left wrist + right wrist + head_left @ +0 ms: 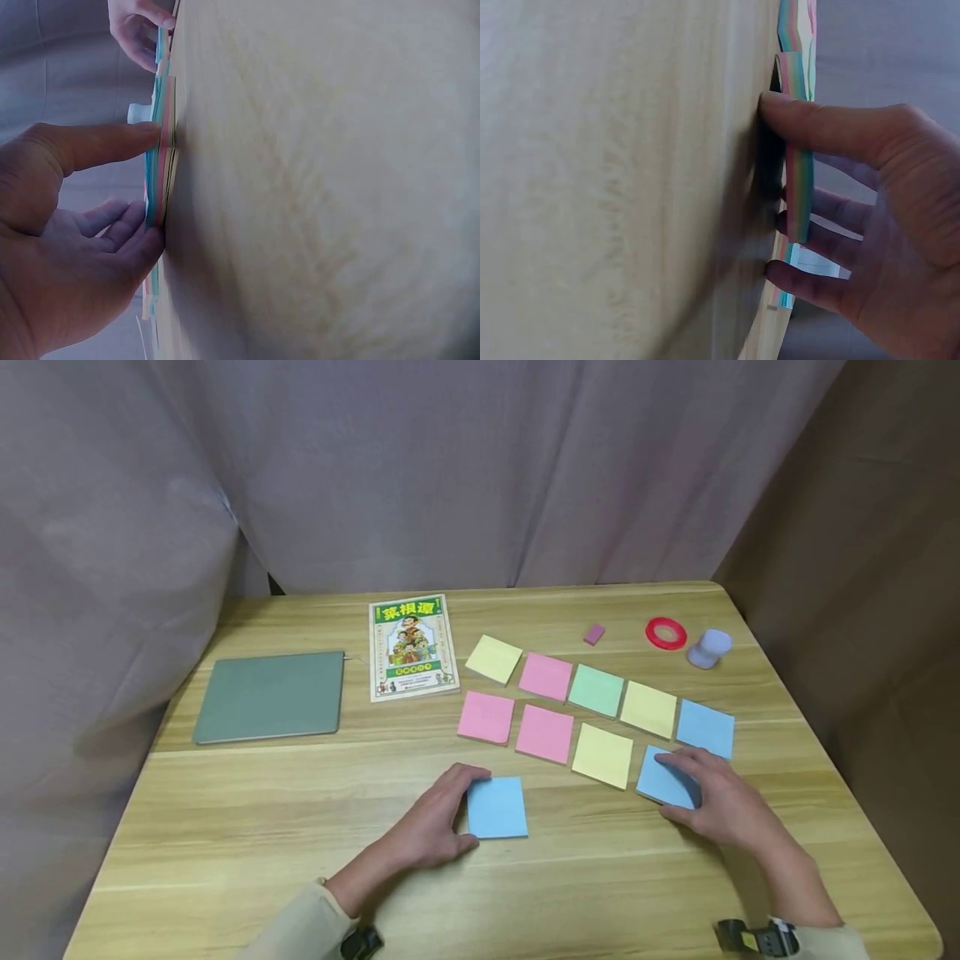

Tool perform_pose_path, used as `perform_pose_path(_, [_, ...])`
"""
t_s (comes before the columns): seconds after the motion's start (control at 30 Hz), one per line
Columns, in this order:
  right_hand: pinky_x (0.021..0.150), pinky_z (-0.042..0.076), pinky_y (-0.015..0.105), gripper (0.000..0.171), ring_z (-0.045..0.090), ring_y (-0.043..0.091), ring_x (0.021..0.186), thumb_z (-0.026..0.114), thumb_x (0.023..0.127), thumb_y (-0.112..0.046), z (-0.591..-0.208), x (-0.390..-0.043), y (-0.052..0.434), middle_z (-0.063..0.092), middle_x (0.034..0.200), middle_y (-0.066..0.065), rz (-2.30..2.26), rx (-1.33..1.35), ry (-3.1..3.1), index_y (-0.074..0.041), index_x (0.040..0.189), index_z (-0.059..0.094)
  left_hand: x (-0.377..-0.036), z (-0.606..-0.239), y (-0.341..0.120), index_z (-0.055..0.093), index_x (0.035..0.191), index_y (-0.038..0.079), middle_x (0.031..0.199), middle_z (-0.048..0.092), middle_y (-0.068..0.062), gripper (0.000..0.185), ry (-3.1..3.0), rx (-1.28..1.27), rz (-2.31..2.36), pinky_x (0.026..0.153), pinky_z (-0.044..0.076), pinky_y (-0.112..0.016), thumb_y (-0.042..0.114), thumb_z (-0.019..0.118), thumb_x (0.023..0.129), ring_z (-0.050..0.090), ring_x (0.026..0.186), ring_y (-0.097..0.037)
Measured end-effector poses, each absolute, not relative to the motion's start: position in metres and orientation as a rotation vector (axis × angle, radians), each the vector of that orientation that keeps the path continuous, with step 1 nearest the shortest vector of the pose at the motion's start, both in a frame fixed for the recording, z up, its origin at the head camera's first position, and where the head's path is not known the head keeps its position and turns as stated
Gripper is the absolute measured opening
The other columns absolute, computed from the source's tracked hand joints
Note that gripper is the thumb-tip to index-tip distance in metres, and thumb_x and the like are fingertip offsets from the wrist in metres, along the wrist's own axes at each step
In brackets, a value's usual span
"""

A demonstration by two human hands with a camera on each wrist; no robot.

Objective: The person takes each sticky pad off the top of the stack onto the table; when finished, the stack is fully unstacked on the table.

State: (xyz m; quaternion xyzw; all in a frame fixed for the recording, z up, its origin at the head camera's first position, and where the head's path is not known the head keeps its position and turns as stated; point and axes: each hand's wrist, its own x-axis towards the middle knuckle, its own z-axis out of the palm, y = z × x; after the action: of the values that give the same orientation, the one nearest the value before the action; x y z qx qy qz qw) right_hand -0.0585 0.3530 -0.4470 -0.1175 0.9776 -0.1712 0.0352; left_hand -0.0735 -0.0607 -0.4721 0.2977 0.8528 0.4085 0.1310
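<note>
A blue sticky note pad (498, 808) lies near the middle of the table, and my left hand (431, 822) grips it by its left side, thumb at the near edge and fingers at the far one. In the left wrist view, coloured layers show along that pad's side (156, 176). My right hand (723, 797) holds another blue sticky note pad (663, 777) at the right end of the nearer row. The right wrist view shows this pad (800, 184) between thumb and fingers, with a dark gap under part of it. Beside it lies a yellow pad (602, 756).
Pink pads (544, 733) continue the nearer row; behind runs a row with a green pad (596, 690) and a blue one (705, 728). A book (414, 647), a green notebook (270, 697), an eraser (594, 634), red tape (666, 645) and a pale cup-like object (709, 648) lie farther back.
</note>
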Motion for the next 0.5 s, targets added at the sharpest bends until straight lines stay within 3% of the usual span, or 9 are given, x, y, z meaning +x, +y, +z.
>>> perform_pose_path(0.27, [0.092,0.037,0.067,0.073,0.04,0.047,0.122,0.089,0.067,-0.021,-0.4477,-0.0596,0.3502,0.046,0.133,0.024,-0.577,-0.365,2.979,-0.004,0.131,0.057,-0.0743,-0.4726,-0.0604,0.043,0.138,0.006,0.134,0.048,-0.005,0.082,2.478,0.863,1.189,0.108,0.037,-0.039,0.001,0.085,0.068,0.045,0.126,-0.019])
perform_pose_path(0.5, [0.088,0.039,0.066,0.068,0.042,0.046,0.119,0.087,0.073,-0.034,-0.4407,-0.0569,0.3468,0.048,0.132,0.023,-0.595,-0.382,3.019,-0.004,0.128,0.059,-0.0741,-0.4726,-0.0618,0.043,0.138,0.007,0.134,0.047,-0.004,0.078,2.451,0.857,1.247,0.107,0.037,-0.038,0.01,0.085,0.073,0.046,0.124,-0.019])
